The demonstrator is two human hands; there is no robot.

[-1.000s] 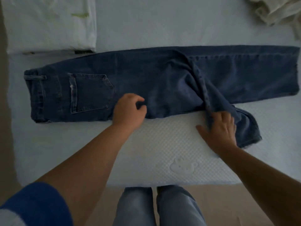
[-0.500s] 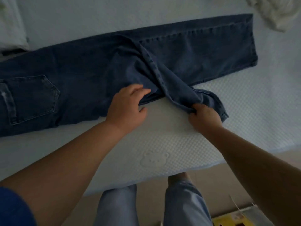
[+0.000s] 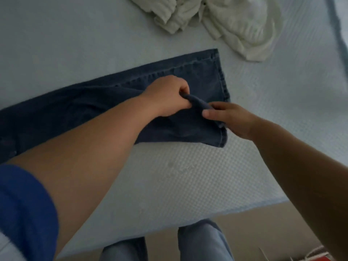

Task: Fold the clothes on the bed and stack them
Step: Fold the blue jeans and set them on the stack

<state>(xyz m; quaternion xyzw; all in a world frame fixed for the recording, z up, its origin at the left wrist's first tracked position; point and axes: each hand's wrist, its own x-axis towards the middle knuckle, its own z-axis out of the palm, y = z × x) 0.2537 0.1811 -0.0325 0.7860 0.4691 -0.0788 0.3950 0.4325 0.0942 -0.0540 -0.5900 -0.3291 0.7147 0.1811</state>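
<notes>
Dark blue jeans (image 3: 105,102) lie flat across the pale bed (image 3: 169,181), their leg hems toward the right. My left hand (image 3: 167,97) grips a raised fold of the upper leg's denim near the hems. Right beside it, my right hand (image 3: 229,117) pinches the same fold at the hem end between thumb and fingers. The waist end of the jeans runs out of view at the left. A crumpled white garment (image 3: 226,21) lies at the back of the bed, apart from the jeans.
The bed's near edge (image 3: 207,211) runs across the lower frame, with my legs in light jeans (image 3: 199,243) standing against it. Beige floor shows at the lower right, with a red and white object (image 3: 318,256) in the corner. A blue seam (image 3: 339,34) borders the bed at right.
My view has swung right, so the waist and back pocket have left the frame. Both hands moved along the leg to the hems and now hold one raised fold together.
</notes>
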